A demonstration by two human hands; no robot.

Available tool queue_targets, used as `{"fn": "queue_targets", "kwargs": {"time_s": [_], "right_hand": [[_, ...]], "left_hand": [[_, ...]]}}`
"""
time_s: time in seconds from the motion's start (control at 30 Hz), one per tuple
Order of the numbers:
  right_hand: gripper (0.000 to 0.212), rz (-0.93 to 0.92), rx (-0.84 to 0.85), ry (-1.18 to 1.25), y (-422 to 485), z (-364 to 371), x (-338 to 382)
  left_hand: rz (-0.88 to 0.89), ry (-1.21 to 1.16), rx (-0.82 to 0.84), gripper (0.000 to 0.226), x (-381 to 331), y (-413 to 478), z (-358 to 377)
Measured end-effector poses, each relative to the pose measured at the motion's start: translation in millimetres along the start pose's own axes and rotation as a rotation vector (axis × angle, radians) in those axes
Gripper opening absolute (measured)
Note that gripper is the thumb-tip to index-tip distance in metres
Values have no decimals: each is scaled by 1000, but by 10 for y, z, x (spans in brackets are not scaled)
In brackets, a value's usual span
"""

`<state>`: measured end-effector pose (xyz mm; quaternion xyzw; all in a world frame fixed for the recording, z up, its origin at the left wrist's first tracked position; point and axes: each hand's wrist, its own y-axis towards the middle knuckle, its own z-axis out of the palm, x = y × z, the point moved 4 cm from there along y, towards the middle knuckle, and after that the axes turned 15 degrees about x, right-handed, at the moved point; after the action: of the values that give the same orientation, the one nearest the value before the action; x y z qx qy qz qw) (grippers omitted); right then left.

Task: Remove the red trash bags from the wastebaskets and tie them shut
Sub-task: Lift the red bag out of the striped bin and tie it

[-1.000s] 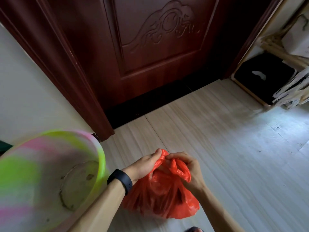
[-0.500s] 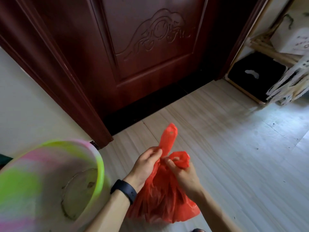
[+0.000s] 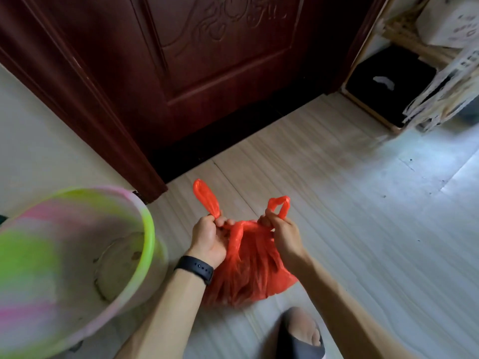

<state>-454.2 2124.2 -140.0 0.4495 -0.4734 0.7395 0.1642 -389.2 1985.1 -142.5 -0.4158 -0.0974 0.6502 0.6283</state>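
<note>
The red trash bag (image 3: pixel 248 265) sat on the floor (image 3: pixel 363 229) just right of the wastebasket (image 3: pixel 77 255), the left hand (image 3: pixel 208 237) gripping one handle loop and the right hand (image 3: pixel 282 233) gripping the other.

Red trash bag (image 3: pixel 248 268): thin crinkled plastic, out of the basket, sitting bulged on the floor. Neck gathered. Two handle loops stand up, one gripped by the left hand (image 3: pixel 207 239), one by the right hand (image 3: pixel 282 234), with a taut strand between them. Wastebasket (image 3: pixel 149 229): pink-and-green swirled plastic, left of the bag, stained bottom exposed.
</note>
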Motion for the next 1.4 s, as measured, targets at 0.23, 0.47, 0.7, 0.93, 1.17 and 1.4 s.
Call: {"fn": "queue_targets", "kwargs": {"time_s": [0.23, 0.47, 0.7, 0.93, 1.17, 1.4], "right_hand": [[25, 186, -193, -247, -229, -861, -347], [25, 200, -259, -313, -139, -1009, -482], [44, 107, -253, -418, -22, -848, -391], [48, -62, -182, -133, -119, -668, -409], [10, -154, -108, -260, -364, -601, -557], [14, -276, -39, -320, -362, -441, -433]], "left_hand": [[35, 239, -180, 35, -49, -41, -443], [40, 154, -242, 33, 22, -99, -580], [99, 129, -220, 29, -110, -84, -491], [193, 269, -112, 68, 65, -87, -473], [455, 949, -231, 97, 341, -261, -598], [560, 1150, -170, 63, 430, -157, -603]]}}
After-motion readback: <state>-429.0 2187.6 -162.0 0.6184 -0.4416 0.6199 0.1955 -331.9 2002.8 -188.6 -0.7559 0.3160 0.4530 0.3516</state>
